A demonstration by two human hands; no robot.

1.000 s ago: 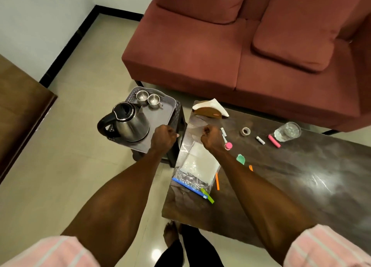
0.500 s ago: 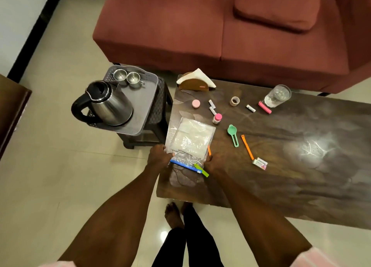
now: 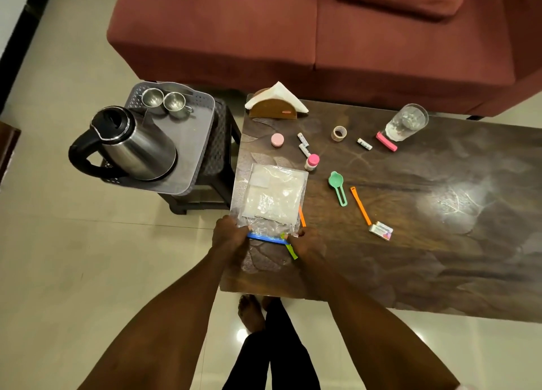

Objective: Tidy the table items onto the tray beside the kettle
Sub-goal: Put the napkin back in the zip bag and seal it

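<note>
A clear zip bag [image 3: 271, 197] with white contents lies on the left end of the dark wooden table [image 3: 425, 243]. My left hand [image 3: 230, 238] grips the bag's near left corner and my right hand [image 3: 305, 241] pinches its near right corner, at the blue zip strip [image 3: 267, 238]. Left of the table, a grey tray [image 3: 195, 143] rests on a dark stool and carries a steel kettle [image 3: 132, 146] and two small steel cups [image 3: 164, 99]. Scattered on the table are a pink-capped bottle [image 3: 311, 162], a pink lid [image 3: 277, 140], a green scoop [image 3: 338, 187] and an orange clip [image 3: 360, 204].
A napkin holder [image 3: 274, 103] stands at the table's far left corner. A tape roll [image 3: 339, 133], a glass of water [image 3: 406, 122], a pink clip [image 3: 386, 141], small white tubes [image 3: 303, 144] and a small packet [image 3: 380, 230] also lie on the table. A red sofa [image 3: 293, 31] runs behind.
Both hands have drawn back from the bag's far end to its near edge and now hold its zip corners. The view has tilted down and nearer.
</note>
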